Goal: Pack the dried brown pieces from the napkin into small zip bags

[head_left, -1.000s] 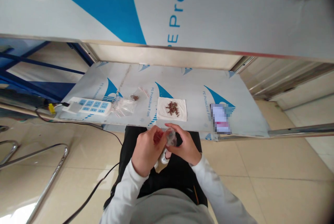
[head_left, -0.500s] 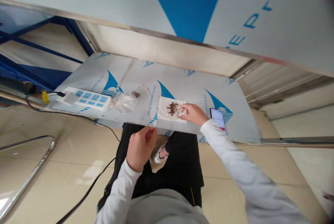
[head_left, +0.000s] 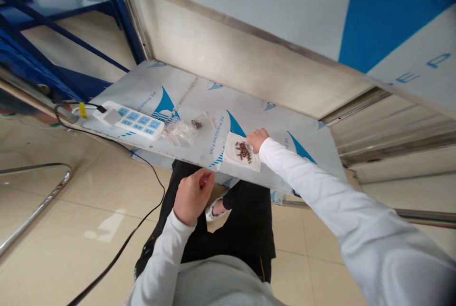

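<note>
A white square sheet (head_left: 232,153) lies near the shelf's front edge, with a heap of small dark brown rod-like pieces (head_left: 243,152) on it. My right hand (head_left: 258,140) is closed at the sheet's upper right corner. A bit of clear plastic bag (head_left: 250,146) shows beneath its fingers, beside the heap. My left hand (head_left: 194,196) hovers over my lap, just short of the shelf edge. Its fingers are curled in, and whatever they hold is hidden.
Clear zip bags (head_left: 180,134), one with brown pieces (head_left: 196,124), lie left of the sheet. Beyond them is a white power strip (head_left: 133,121) with a black cable (head_left: 158,177) hanging down. An upper shelf (head_left: 285,6) overhangs the lower shelf (head_left: 185,101).
My right hand has shifted from the heap's right side to the sheet's upper corner, and the pieces look more spread. My right forearm now covers most of the phone. The view has tilted.
</note>
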A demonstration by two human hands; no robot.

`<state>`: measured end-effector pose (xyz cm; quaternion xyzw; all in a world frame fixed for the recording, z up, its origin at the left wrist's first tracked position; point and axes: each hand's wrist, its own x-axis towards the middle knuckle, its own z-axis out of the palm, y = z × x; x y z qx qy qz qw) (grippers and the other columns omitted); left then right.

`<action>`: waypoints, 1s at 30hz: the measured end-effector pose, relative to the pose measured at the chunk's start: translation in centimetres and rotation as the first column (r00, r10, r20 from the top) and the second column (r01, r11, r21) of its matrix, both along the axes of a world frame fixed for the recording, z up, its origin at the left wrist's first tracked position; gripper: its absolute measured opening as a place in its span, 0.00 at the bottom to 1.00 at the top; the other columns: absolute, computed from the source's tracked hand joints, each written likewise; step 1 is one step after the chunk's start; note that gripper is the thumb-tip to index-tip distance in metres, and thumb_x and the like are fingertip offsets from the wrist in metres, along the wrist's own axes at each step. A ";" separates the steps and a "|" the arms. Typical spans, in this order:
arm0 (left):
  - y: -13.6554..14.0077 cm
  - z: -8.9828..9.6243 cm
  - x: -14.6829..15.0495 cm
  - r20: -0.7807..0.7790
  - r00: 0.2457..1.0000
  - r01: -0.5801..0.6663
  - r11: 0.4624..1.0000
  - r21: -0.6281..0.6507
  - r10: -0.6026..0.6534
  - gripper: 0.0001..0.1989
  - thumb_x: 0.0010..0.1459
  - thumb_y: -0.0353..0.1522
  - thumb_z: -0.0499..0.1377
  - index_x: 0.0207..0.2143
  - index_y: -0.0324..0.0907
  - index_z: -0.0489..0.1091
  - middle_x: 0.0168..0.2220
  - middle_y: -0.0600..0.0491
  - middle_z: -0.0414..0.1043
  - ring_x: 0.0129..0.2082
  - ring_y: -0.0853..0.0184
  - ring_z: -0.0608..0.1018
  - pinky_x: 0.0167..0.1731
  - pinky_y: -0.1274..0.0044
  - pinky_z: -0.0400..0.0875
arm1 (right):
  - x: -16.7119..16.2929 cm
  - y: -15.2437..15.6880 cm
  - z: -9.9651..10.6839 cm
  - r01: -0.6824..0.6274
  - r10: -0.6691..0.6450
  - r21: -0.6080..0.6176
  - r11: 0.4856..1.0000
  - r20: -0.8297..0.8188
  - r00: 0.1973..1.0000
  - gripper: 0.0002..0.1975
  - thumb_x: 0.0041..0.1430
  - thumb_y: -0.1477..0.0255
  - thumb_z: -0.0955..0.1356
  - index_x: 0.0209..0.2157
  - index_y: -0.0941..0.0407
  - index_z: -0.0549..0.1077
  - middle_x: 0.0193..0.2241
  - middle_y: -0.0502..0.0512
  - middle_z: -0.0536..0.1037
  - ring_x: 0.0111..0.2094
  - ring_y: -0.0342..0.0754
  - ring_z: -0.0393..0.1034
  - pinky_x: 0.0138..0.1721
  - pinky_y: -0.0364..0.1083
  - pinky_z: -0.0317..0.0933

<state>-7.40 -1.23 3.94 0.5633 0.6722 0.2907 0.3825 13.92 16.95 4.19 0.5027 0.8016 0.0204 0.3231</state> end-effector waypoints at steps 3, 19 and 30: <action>-0.2 -0.3 -0.3 0.008 1.000 -0.006 1.000 -0.001 0.006 0.11 0.58 0.39 0.55 0.32 0.43 0.74 0.30 0.51 0.79 0.29 0.66 0.79 0.30 0.78 0.68 | -0.5 -0.3 0.7 -0.004 0.004 0.033 0.999 -0.005 1.000 0.15 0.46 0.81 0.71 0.39 0.59 0.78 0.41 0.67 0.78 0.47 0.62 0.70 0.48 0.57 0.56; -0.6 -4.3 -0.6 0.277 0.960 -0.033 0.998 -0.054 0.046 0.14 0.59 0.42 0.53 0.35 0.42 0.72 0.32 0.51 0.79 0.29 0.66 0.80 0.30 0.79 0.73 | -16.8 2.6 -1.8 0.037 0.018 0.060 0.998 -0.723 0.690 0.48 0.41 0.45 0.72 0.58 0.59 0.62 0.52 0.66 0.71 0.54 0.60 0.64 0.52 0.53 0.58; -0.6 -4.5 -3.8 0.284 0.940 -0.168 0.981 -0.092 0.188 0.16 0.58 0.43 0.54 0.36 0.40 0.72 0.33 0.48 0.79 0.30 0.65 0.80 0.30 0.75 0.73 | -12.3 5.5 -6.1 0.520 -0.412 0.062 0.852 -0.533 0.739 0.17 0.60 0.63 0.66 0.45 0.59 0.75 0.46 0.67 0.76 0.49 0.55 0.70 0.42 0.48 0.64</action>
